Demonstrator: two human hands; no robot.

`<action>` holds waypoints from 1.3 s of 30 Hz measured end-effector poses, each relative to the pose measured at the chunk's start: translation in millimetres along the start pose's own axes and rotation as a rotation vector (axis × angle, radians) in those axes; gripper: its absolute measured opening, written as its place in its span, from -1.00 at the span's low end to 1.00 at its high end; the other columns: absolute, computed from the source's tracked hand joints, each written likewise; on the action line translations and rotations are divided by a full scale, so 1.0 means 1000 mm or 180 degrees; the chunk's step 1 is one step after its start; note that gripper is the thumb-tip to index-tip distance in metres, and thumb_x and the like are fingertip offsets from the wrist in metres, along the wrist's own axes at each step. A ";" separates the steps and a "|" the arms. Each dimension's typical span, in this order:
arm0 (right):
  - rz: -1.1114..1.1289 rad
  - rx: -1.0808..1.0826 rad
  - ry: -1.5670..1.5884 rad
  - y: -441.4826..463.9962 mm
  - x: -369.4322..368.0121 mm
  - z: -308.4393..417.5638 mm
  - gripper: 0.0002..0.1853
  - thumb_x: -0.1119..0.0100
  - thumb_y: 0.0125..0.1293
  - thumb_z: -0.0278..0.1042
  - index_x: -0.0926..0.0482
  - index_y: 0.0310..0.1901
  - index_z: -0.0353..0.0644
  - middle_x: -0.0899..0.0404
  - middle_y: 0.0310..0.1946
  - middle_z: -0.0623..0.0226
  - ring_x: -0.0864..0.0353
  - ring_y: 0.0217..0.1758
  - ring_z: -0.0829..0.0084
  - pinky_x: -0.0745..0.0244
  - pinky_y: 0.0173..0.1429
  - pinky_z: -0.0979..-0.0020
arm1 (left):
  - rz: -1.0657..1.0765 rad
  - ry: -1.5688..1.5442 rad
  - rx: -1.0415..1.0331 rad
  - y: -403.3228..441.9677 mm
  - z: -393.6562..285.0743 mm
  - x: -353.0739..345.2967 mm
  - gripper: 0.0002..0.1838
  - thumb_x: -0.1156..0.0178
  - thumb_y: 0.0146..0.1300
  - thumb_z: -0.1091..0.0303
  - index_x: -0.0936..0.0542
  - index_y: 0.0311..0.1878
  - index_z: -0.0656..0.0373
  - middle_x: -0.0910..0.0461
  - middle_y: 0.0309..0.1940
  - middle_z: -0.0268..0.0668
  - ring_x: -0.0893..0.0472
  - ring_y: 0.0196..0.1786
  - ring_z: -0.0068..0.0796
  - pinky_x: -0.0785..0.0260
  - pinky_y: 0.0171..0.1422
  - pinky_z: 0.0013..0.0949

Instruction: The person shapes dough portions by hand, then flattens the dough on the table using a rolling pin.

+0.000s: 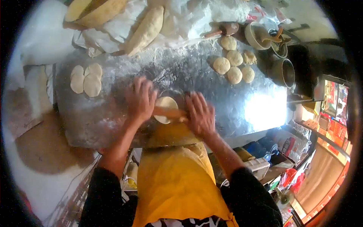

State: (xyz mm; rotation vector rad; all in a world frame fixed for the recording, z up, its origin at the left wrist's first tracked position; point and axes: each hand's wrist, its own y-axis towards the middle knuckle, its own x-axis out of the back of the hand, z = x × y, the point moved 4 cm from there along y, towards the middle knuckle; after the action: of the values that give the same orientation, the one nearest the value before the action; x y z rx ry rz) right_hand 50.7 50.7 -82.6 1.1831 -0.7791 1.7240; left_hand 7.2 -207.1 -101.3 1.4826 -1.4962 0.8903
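Note:
A small wooden rolling pin [170, 112] lies across a flat round of dough [166, 102] on the dark floured worktop. My left hand [141, 100] holds the pin's left end, its fingers pointing away from me and slightly blurred. At the opposite end my right hand [200, 113] presses down on the pin, with its thumb near the shaft. Dough shows both above and below the pin. Far left on the worktop lie several flattened dough rounds [92, 81], some overlapping. Toward the back right sit several dough balls [234, 75] in a cluster.
A long dough roll [147, 32] rests at the back beside white plastic sheeting [189, 19]. Behind the balls lies another wooden-handled tool [228, 28]. Bowls [258, 36] and a metal pot [283, 72] stand at the right edge. Loose flour [162, 77] dusts the worktop.

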 end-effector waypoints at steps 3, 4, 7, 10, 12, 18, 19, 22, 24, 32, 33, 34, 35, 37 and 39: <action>0.0122 -0.0259 -0.0145 0.028 0.001 -0.012 -0.06 0.03 0.48 0.52 -0.37 0.61 -0.11 -0.34 0.61 0.00 -0.22 0.71 -0.03 -0.10 0.66 -0.24 | 0.0255 -0.0035 -0.0008 0.045 -0.004 -0.006 -0.36 -0.19 0.56 -0.07 -0.46 0.56 0.04 -0.33 0.63 -0.07 -0.28 0.66 0.08 -0.04 0.68 0.30; 0.0063 -0.0278 -0.0178 0.022 -0.004 -0.012 -0.05 0.01 0.48 0.51 -0.35 0.62 -0.12 -0.33 0.62 0.02 -0.21 0.72 -0.02 -0.09 0.67 -0.23 | 0.0219 -0.0040 -0.0031 0.036 -0.007 -0.002 -0.36 -0.19 0.56 -0.07 -0.46 0.56 0.04 -0.33 0.63 -0.07 -0.28 0.66 0.08 -0.04 0.68 0.30; 0.0346 -0.0260 0.0073 -0.040 -0.023 0.016 -0.03 -0.02 0.46 0.52 -0.33 0.64 -0.09 -0.32 0.64 0.05 -0.25 0.71 -0.01 -0.08 0.68 -0.24 | 0.0778 0.0153 -0.0603 -0.028 -0.011 0.003 -0.25 -0.23 0.51 -0.17 -0.38 0.66 -0.11 -0.28 0.69 -0.21 -0.16 0.75 0.09 0.03 0.72 0.36; 0.0231 -0.0116 0.0023 0.007 -0.015 0.000 -0.03 -0.05 0.43 0.53 -0.33 0.64 -0.07 -0.33 0.63 0.04 -0.25 0.71 -0.02 -0.09 0.67 -0.24 | 0.0371 0.0001 -0.0505 -0.010 -0.009 0.001 -0.37 -0.23 0.55 0.07 -0.41 0.63 -0.13 -0.34 0.64 -0.17 -0.28 0.67 0.10 -0.15 0.65 0.29; -0.0131 0.0154 -0.0065 0.053 0.002 -0.013 -0.07 -0.05 0.44 0.51 -0.39 0.58 -0.08 -0.43 0.53 0.03 -0.34 0.62 -0.07 -0.16 0.64 -0.22 | 0.0379 -0.0261 -0.0471 0.033 -0.021 0.016 -0.41 -0.37 0.44 0.22 -0.52 0.51 -0.03 -0.45 0.50 -0.12 -0.41 0.52 0.11 -0.31 0.57 0.06; 0.0046 0.0249 0.0205 -0.040 -0.007 0.002 -0.53 -0.33 0.37 -0.29 -0.65 0.30 -0.11 -0.48 0.51 0.12 -0.48 0.54 0.06 -0.50 0.36 -0.07 | 0.0403 -0.0623 -0.0289 -0.020 -0.010 0.006 -0.89 -0.37 0.26 0.47 -0.63 -0.20 0.15 -0.57 0.00 -0.16 -0.56 0.17 0.04 -0.40 0.31 0.09; 0.0220 0.0160 0.0223 -0.058 -0.007 0.008 -0.51 -0.33 0.39 -0.27 -0.62 0.33 -0.11 -0.45 0.53 0.11 -0.46 0.56 0.05 -0.48 0.39 -0.10 | 0.0390 -0.0660 -0.0127 -0.037 -0.003 0.011 -0.88 -0.36 0.30 0.42 -0.63 -0.14 0.15 -0.58 0.05 -0.15 -0.55 0.20 0.04 -0.38 0.33 0.09; 0.0423 -0.0037 0.0258 -0.030 -0.010 0.014 -0.38 -0.28 0.48 -0.03 -0.50 0.48 -0.09 -0.35 0.61 0.07 -0.35 0.64 0.00 -0.35 0.51 -0.20 | 0.0019 -0.0322 -0.0025 -0.028 0.001 0.014 -0.79 -0.33 0.38 0.29 -0.64 0.00 0.13 -0.58 0.16 -0.13 -0.55 0.25 0.04 -0.33 0.37 0.09; 0.0267 -0.0002 -0.0208 0.016 0.005 0.007 -0.21 -0.19 0.50 0.22 -0.39 0.59 -0.10 -0.27 0.66 0.06 -0.26 0.70 -0.03 -0.22 0.60 -0.23 | -0.0245 0.0137 0.0107 0.003 0.003 0.011 -0.57 -0.27 0.48 0.10 -0.60 0.28 0.11 -0.55 0.38 -0.09 -0.52 0.38 0.05 -0.27 0.47 0.12; 0.0377 0.0081 -0.0012 -0.008 -0.025 0.019 -0.06 -0.05 0.45 0.51 -0.36 0.63 -0.05 -0.34 0.63 0.03 -0.29 0.70 0.00 -0.23 0.62 -0.22 | 0.0538 0.0358 -0.0464 -0.062 -0.004 0.024 -0.37 -0.08 0.63 0.02 -0.38 0.64 0.07 -0.36 0.64 -0.08 -0.26 0.69 0.16 -0.04 0.71 0.29; 0.0060 0.0194 0.0035 0.030 -0.017 0.013 -0.06 -0.05 0.43 0.53 -0.36 0.63 0.01 -0.36 0.61 0.03 -0.32 0.67 -0.03 -0.26 0.60 -0.21 | 0.0294 0.0187 -0.0241 -0.048 0.005 0.017 -0.39 -0.06 0.65 0.07 -0.37 0.64 0.10 -0.37 0.63 -0.04 -0.29 0.66 0.20 -0.07 0.70 0.24; -0.0069 0.0163 0.0056 0.066 -0.010 0.009 -0.08 -0.03 0.47 0.52 -0.33 0.64 0.01 -0.34 0.62 0.02 -0.28 0.68 -0.07 -0.20 0.64 -0.19 | 0.0049 0.0036 -0.0017 -0.032 0.018 0.008 -0.40 -0.04 0.67 0.11 -0.35 0.64 0.14 -0.39 0.61 0.01 -0.32 0.63 0.23 -0.10 0.70 0.18; -0.0260 0.0264 0.0219 0.094 -0.017 -0.001 -0.10 0.00 0.52 0.50 -0.30 0.65 0.00 -0.32 0.63 0.02 -0.25 0.69 -0.07 -0.12 0.68 -0.17 | -0.0017 -0.0134 0.0369 -0.022 0.036 -0.010 -0.41 -0.05 0.68 0.21 -0.31 0.65 0.20 -0.40 0.57 0.10 -0.36 0.58 0.27 -0.20 0.66 0.13; -0.0182 0.0097 0.0364 0.115 -0.013 -0.001 -0.13 -0.05 0.52 0.44 -0.32 0.63 -0.01 -0.34 0.61 0.02 -0.27 0.67 -0.06 -0.08 0.69 -0.16 | 0.0428 -0.0937 0.0720 -0.024 0.029 -0.004 -0.38 -0.11 0.68 0.20 -0.29 0.66 0.25 -0.47 0.49 0.13 -0.47 0.50 0.13 -0.35 0.54 0.00; -0.0242 0.0329 0.0290 0.089 -0.021 -0.005 -0.14 -0.07 0.49 0.44 -0.39 0.58 -0.03 -0.39 0.58 0.03 -0.30 0.66 -0.05 -0.08 0.69 -0.17 | 0.0669 -0.1312 0.1019 -0.052 0.016 -0.010 -0.43 -0.24 0.60 0.21 -0.42 0.53 0.25 -0.55 0.25 0.03 -0.57 0.25 -0.08 -0.45 0.35 -0.10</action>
State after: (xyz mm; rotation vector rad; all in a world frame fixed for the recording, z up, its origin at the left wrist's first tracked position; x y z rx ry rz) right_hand -28.5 11.0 -105.6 1.1792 -0.5890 1.7597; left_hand 57.5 -220.5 -120.2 1.8490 -1.9038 1.0283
